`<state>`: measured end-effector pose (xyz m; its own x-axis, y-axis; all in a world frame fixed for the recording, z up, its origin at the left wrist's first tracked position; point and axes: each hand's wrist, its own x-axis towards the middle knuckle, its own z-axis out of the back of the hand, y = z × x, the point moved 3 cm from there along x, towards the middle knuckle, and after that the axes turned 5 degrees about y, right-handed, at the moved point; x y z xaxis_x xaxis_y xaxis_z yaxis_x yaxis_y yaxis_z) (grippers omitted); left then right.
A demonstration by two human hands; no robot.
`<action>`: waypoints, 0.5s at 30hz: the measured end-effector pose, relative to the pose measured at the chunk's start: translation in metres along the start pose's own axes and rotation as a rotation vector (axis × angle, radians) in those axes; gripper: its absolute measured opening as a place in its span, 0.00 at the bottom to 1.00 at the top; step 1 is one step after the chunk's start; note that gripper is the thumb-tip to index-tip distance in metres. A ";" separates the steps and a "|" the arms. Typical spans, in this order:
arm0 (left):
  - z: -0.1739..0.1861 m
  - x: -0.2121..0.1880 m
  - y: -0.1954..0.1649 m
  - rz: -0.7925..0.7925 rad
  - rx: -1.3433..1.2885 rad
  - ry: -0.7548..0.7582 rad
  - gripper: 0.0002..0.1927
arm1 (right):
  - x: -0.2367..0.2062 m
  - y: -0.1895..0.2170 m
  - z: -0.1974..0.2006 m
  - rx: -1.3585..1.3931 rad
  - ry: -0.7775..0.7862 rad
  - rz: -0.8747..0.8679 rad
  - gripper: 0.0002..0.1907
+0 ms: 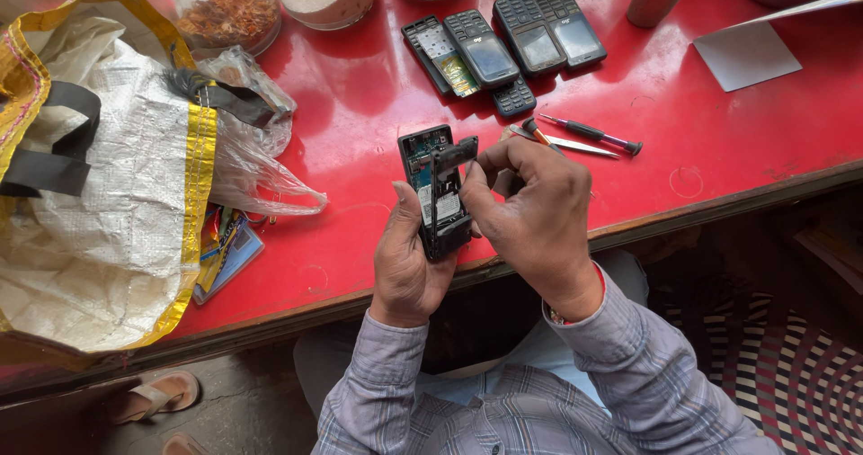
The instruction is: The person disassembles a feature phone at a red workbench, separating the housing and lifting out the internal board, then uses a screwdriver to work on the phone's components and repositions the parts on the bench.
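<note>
My left hand (404,262) grips an opened black keypad phone (433,190) from below, its circuit board showing. My right hand (530,208) pinches a black plastic frame piece (452,156) that is lifted partly off the phone's top right side. Both hands hover over the near edge of a red table (360,95). Just behind my right hand lie a small screwdriver with a dark and pink handle (593,135), metal tweezers (575,146) and another small tool (535,131).
Several more keypad phones (508,46), one with its back off, lie at the table's far middle. A white and yellow woven bag (99,167) and clear plastic bag (256,149) fill the left. Jars (234,10) stand at the back, a grey card (746,55) far right.
</note>
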<state>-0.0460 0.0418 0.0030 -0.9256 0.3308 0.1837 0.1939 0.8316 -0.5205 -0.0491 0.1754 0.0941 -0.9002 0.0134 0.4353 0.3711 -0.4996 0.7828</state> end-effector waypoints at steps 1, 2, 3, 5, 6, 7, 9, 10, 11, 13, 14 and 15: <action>0.000 0.000 0.001 0.011 0.010 -0.024 0.28 | 0.001 -0.002 0.000 0.011 0.025 -0.033 0.07; 0.000 0.001 0.001 0.022 0.021 -0.045 0.28 | 0.002 -0.004 0.001 0.022 0.048 -0.064 0.06; 0.000 0.001 0.002 0.032 0.033 -0.067 0.28 | 0.003 -0.007 0.001 0.034 0.071 -0.095 0.06; 0.000 0.001 0.003 0.033 0.056 -0.070 0.28 | 0.005 -0.009 0.001 0.058 0.080 -0.078 0.06; 0.000 0.001 0.003 0.031 0.067 -0.073 0.28 | 0.005 -0.010 0.001 0.070 0.087 -0.068 0.06; 0.000 0.000 0.003 0.024 0.067 -0.073 0.28 | 0.005 -0.012 0.000 0.065 0.092 -0.056 0.06; 0.002 -0.001 0.003 0.014 0.068 -0.071 0.26 | 0.004 -0.014 -0.001 0.055 0.099 -0.033 0.06; 0.003 -0.001 0.003 0.009 0.042 -0.087 0.26 | 0.003 -0.016 -0.002 0.090 0.113 -0.031 0.07; 0.004 -0.001 0.003 0.006 0.017 -0.102 0.26 | 0.002 -0.017 -0.003 0.125 0.128 -0.030 0.07; 0.007 -0.001 0.003 -0.013 -0.008 -0.131 0.26 | 0.000 -0.019 -0.004 0.136 0.125 -0.004 0.06; 0.008 -0.001 0.003 -0.024 -0.007 -0.146 0.26 | -0.001 -0.020 -0.004 0.113 0.107 0.018 0.06; 0.008 -0.002 0.002 -0.037 -0.007 -0.162 0.26 | -0.002 -0.020 -0.005 0.089 0.091 0.041 0.05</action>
<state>-0.0469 0.0394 -0.0055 -0.9723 0.2242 0.0657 0.1605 0.8453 -0.5096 -0.0557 0.1816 0.0752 -0.8993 -0.0860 0.4288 0.4231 -0.4191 0.8033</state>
